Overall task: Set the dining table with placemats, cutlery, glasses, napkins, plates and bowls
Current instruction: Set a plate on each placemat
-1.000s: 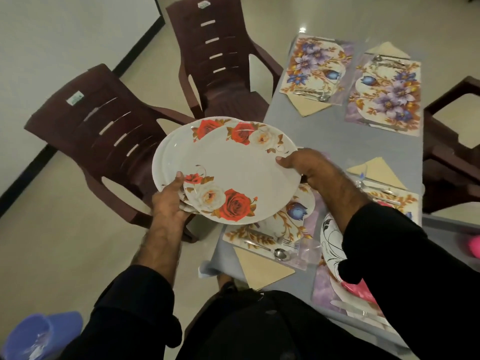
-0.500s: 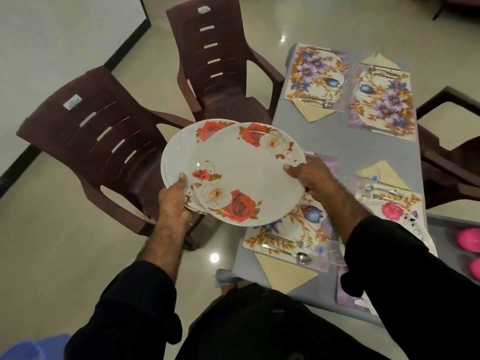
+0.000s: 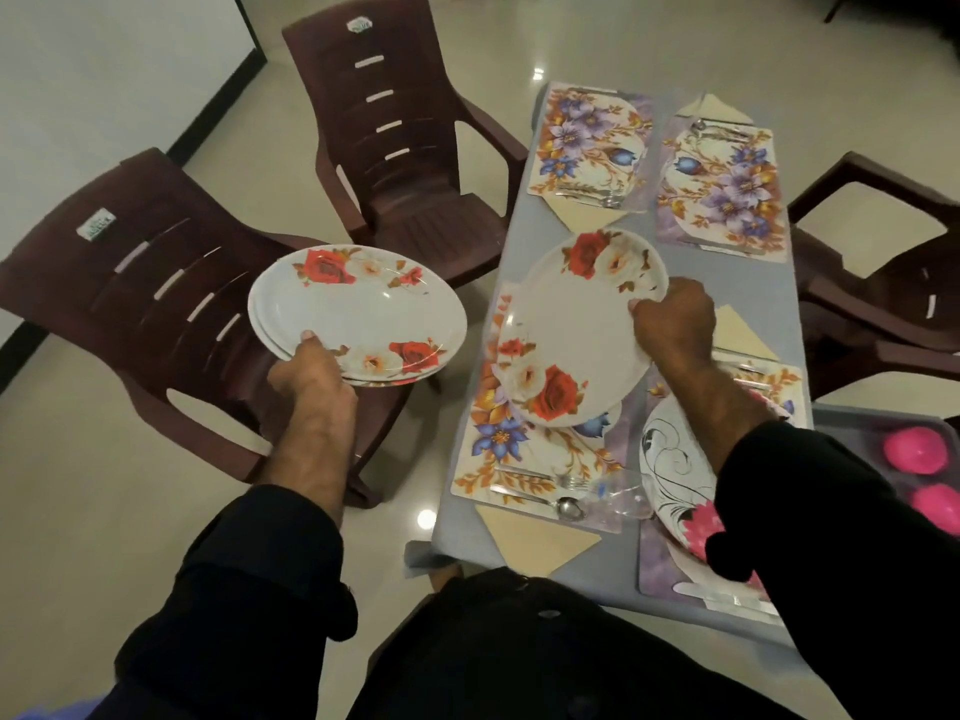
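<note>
My left hand (image 3: 311, 371) grips the near rim of a small stack of white rose-patterned plates (image 3: 358, 314), held over the floor left of the table. My right hand (image 3: 672, 319) pinches the right rim of a single rose plate (image 3: 576, 330), which hovers tilted over the near left floral placemat (image 3: 498, 449). On that placemat's near edge lie a fork and spoon (image 3: 563, 504) and a clear glass (image 3: 618, 493) on its side. A beige napkin (image 3: 540, 537) pokes out beneath it. A white plate with a pink flower (image 3: 675, 475) sits on the near right placemat.
Two far placemats (image 3: 587, 137) (image 3: 722, 189) carry cutlery and napkins on the grey table (image 3: 519, 215). Brown plastic chairs stand at the left (image 3: 135, 283), the far left (image 3: 395, 163) and the right (image 3: 883, 298). Pink bowls (image 3: 919, 449) sit at the right edge.
My right hand has pulled the top plate off the stack and carried it right, over the near left placemat. My left hand keeps the remaining plates, now slightly lower and further left.
</note>
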